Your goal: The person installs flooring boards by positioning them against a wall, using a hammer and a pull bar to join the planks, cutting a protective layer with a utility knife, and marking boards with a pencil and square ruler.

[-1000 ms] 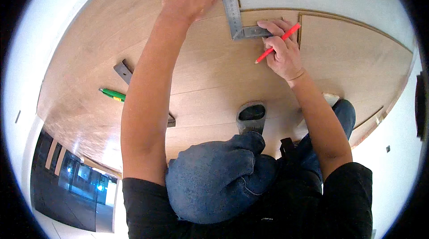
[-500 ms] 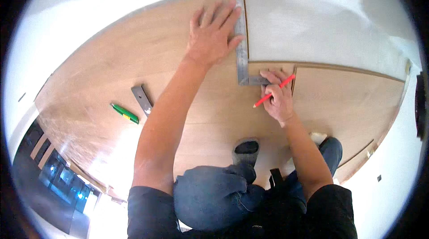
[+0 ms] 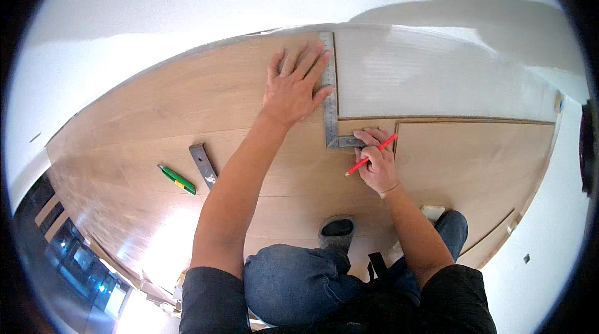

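A metal try square [image 3: 330, 109] lies on the wood-look floor planks [image 3: 249, 165]. Its long marked blade runs along the plank's end edge, and its short arm [image 3: 344, 142] points right. My left hand [image 3: 293, 87] is spread flat on the plank, with the thumb and fingertips over the blade's left side. In my right hand [image 3: 377, 165] a red pencil [image 3: 385, 144] is held slantwise, its tip pointing down and left. The fingers of that hand also rest around the right end of the square's short arm, hiding that end.
Left of my left forearm lie a green utility knife [image 3: 176, 179] and a dark flat metal bar [image 3: 202, 164]. Beyond the planks' edge is pale underlay [image 3: 437, 78]. White walls [image 3: 187, 3] bound the floor. My slippered foot [image 3: 337, 231] stands below my hands.
The view has tilted, so the floor, hands and tools sit lower in the picture. Both hands keep about the same places on the square, and the pencil stays in my right hand.
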`<action>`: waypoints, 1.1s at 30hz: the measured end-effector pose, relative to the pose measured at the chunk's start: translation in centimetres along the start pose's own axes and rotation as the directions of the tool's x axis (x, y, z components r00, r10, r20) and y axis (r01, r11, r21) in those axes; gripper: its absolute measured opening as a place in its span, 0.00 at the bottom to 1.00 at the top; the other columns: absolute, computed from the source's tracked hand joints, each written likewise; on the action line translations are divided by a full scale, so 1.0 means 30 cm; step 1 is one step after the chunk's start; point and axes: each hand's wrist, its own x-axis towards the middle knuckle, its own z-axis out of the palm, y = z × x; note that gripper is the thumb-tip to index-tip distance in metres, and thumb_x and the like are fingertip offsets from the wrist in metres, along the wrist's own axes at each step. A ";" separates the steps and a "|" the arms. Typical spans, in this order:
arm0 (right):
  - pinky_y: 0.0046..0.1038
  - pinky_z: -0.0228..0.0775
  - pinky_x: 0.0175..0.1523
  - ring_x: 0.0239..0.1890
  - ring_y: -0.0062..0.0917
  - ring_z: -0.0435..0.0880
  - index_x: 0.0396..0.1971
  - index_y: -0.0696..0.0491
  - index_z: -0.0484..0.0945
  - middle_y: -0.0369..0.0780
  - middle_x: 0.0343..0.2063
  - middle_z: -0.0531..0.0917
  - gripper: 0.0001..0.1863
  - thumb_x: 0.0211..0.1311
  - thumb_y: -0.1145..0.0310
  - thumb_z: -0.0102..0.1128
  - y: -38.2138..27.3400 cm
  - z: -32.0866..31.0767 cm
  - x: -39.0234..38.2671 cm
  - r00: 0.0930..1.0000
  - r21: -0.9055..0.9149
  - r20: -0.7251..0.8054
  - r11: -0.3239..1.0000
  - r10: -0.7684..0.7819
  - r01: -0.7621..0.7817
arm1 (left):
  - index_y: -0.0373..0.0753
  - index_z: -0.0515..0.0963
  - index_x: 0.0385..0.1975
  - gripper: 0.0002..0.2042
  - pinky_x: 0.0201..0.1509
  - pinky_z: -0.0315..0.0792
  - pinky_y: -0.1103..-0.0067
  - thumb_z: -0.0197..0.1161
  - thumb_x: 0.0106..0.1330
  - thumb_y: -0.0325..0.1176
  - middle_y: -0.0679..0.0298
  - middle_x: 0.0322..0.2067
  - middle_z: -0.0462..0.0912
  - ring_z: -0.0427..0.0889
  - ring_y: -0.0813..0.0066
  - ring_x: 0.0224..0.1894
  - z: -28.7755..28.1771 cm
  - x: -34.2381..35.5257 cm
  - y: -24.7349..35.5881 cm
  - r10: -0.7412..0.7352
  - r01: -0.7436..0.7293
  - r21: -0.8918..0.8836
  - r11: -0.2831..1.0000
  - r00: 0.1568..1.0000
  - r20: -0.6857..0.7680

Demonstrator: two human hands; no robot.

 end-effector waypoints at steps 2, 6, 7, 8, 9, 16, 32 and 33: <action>0.54 0.66 0.66 0.57 0.47 0.80 0.29 0.50 0.65 0.42 0.55 0.84 0.20 0.51 0.84 0.70 -0.005 -0.006 0.000 1.000 -0.009 0.006 1.000 0.001 -0.001 | 0.54 0.65 0.73 0.33 0.79 0.45 0.54 0.55 0.71 0.61 0.73 0.77 0.57 0.58 0.65 0.76 -0.002 0.000 0.000 0.005 -0.005 -0.008 1.000 1.000 -0.002; 0.54 0.65 0.67 0.58 0.46 0.79 0.29 0.51 0.65 0.41 0.55 0.84 0.18 0.53 0.81 0.70 -0.012 -0.013 -0.005 0.999 -0.025 0.031 1.000 0.009 -0.009 | 0.54 0.67 0.72 0.32 0.79 0.46 0.54 0.57 0.71 0.60 0.73 0.77 0.58 0.58 0.65 0.76 -0.016 0.001 -0.001 -0.005 0.006 -0.041 0.999 1.000 0.013; 0.54 0.65 0.67 0.59 0.46 0.79 0.30 0.51 0.66 0.40 0.56 0.84 0.18 0.53 0.80 0.70 -0.008 -0.014 -0.005 0.999 -0.031 0.042 0.999 0.010 -0.009 | 0.54 0.67 0.72 0.32 0.79 0.46 0.54 0.57 0.71 0.59 0.73 0.77 0.58 0.58 0.65 0.76 -0.014 0.001 -0.002 -0.001 0.001 -0.044 0.999 1.000 0.002; 0.54 0.65 0.68 0.59 0.46 0.79 0.30 0.51 0.66 0.40 0.56 0.84 0.18 0.53 0.80 0.70 -0.005 -0.013 -0.007 0.999 -0.026 0.041 1.000 0.009 -0.008 | 0.54 0.67 0.72 0.32 0.79 0.46 0.54 0.58 0.70 0.59 0.73 0.77 0.59 0.58 0.65 0.76 -0.009 0.000 -0.003 0.003 -0.003 -0.046 0.999 1.000 -0.009; 0.54 0.64 0.68 0.59 0.46 0.79 0.30 0.51 0.66 0.41 0.56 0.84 0.18 0.53 0.80 0.70 0.000 -0.010 -0.010 0.999 -0.022 0.039 1.000 0.008 -0.007 | 0.54 0.67 0.72 0.32 0.79 0.46 0.54 0.58 0.70 0.59 0.74 0.77 0.59 0.58 0.65 0.76 -0.005 0.000 -0.004 0.007 -0.008 -0.049 0.999 1.000 -0.021; 0.55 0.64 0.68 0.59 0.44 0.79 0.30 0.51 0.66 0.40 0.55 0.84 0.18 0.51 0.81 0.70 -0.011 -0.017 0.002 1.000 0.009 0.016 1.000 0.005 -0.005 | 0.53 0.70 0.71 0.32 0.78 0.48 0.53 0.59 0.69 0.59 0.73 0.75 0.62 0.60 0.66 0.75 -0.018 0.004 0.004 -0.002 0.001 -0.044 0.999 1.000 -0.025; 0.54 0.65 0.67 0.59 0.45 0.79 0.30 0.50 0.65 0.40 0.56 0.83 0.20 0.50 0.80 0.72 -0.016 -0.019 0.001 0.999 -0.015 0.046 1.000 0.008 -0.007 | 0.55 0.69 0.71 0.32 0.78 0.48 0.54 0.58 0.70 0.60 0.74 0.75 0.62 0.61 0.64 0.75 -0.016 0.001 0.004 -0.005 0.005 -0.037 0.999 1.000 -0.025; 0.54 0.65 0.67 0.59 0.45 0.79 0.30 0.50 0.65 0.40 0.57 0.83 0.20 0.50 0.80 0.72 -0.017 -0.013 -0.005 1.000 -0.014 0.029 1.000 0.003 -0.002 | 0.55 0.69 0.71 0.32 0.78 0.48 0.54 0.58 0.70 0.60 0.73 0.75 0.62 0.61 0.64 0.75 -0.014 0.003 0.002 -0.004 0.003 -0.039 0.999 1.000 -0.027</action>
